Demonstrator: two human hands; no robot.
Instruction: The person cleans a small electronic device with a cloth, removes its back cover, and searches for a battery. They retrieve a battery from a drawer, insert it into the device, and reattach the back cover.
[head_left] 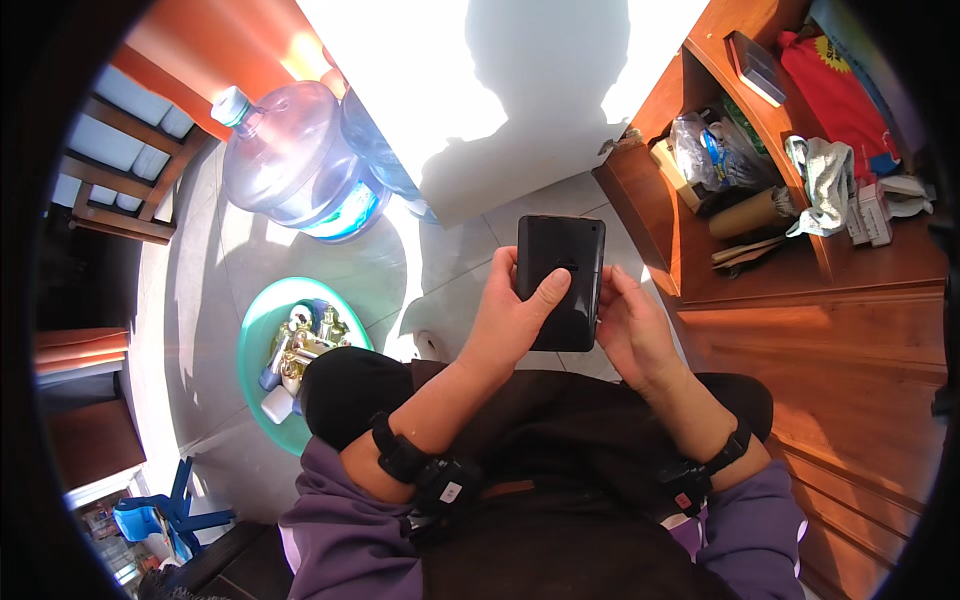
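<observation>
A flat, black, rectangular tablet-like device (558, 318) with a glossy surface is held upright above my lap. My left hand (512, 312) grips it from its left side, thumb laid across the face and the other fingers hidden behind. At the device's right edge is my right hand (636, 335), its fingers curled in against that edge; the fingertips are partly hidden. A small round dot shows near the device's upper right corner.
A green basin (247, 345) of bottles and small containers stands on the floor at left. Beyond it are large clear water bottles (285, 160). A white panel (400, 60) rises ahead. To the right, a wooden cabinet (800, 330) holds bags, boxes and cloth. A blue stool (190, 515) is at lower left.
</observation>
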